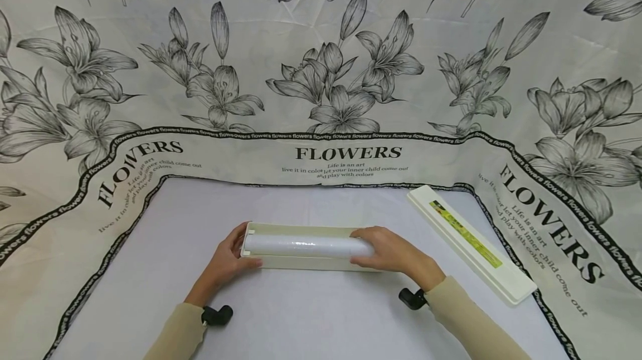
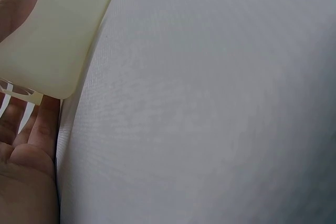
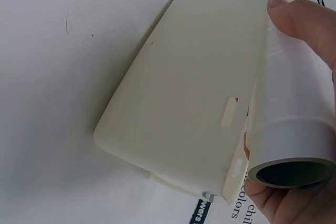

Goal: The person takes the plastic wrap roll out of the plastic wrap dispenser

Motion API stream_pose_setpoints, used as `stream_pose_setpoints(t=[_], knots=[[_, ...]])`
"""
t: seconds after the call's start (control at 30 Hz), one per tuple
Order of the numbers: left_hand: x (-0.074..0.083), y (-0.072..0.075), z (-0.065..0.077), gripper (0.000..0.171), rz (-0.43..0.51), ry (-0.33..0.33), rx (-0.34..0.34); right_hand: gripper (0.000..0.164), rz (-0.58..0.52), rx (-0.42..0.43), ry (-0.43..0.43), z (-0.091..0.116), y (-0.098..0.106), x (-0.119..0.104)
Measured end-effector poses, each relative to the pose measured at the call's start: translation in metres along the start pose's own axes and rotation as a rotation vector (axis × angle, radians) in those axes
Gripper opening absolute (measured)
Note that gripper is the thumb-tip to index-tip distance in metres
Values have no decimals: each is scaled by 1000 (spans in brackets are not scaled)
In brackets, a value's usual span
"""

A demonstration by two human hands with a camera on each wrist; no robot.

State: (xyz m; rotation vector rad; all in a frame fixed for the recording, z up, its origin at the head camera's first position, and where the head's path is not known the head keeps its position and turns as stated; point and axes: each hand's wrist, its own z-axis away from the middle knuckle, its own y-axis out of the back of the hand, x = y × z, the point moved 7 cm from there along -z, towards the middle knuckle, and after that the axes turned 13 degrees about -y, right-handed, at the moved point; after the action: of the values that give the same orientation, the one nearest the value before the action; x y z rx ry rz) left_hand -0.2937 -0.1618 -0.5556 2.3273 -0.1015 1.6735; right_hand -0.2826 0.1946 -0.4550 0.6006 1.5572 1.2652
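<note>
The left hand [image 1: 234,255] grips the left end of a box [image 1: 306,263] around mid-desk [image 1: 301,318]; the right hand [image 1: 390,249] holds the right end of the roll [image 1: 306,245] at the box's open side. Off to the right, a lid [image 1: 473,254] slants from near the desk's far corner to its right edge, where flowered cloth [image 1: 241,168] begins.

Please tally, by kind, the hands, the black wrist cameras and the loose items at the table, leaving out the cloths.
Box: 1
Roll: 1
Lid: 1
Left hand and right hand: 2
Wrist cameras: 2
Total: 7
</note>
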Motion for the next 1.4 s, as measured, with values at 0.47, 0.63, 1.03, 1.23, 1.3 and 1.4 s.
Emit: stream_pose_setpoints(t=[0.47, 0.63, 1.03, 1.23, 1.3, 1.4], knots=[[4, -1, 0, 106, 1, 0, -5, 47, 2, 1, -2, -1, -1, -1], [4, -1, 0, 106, 11, 1, -3, 48, 16, -3, -33, -1, -1, -1], [2, 0, 1, 105, 15, 2, 2, 52, -3, -28, -65, -3, -2, -4], [2, 0, 1, 105, 10, 4, 1, 48, -18, -14, -43, -3, -2, -4], [2, 0, 1, 106, 13, 4, 0, 48, -20, -7, -34, -2, -2, -4], [3, 0, 1, 106, 16, 1, 0, 47, -17, 5, -22, -2, -1, -4]])
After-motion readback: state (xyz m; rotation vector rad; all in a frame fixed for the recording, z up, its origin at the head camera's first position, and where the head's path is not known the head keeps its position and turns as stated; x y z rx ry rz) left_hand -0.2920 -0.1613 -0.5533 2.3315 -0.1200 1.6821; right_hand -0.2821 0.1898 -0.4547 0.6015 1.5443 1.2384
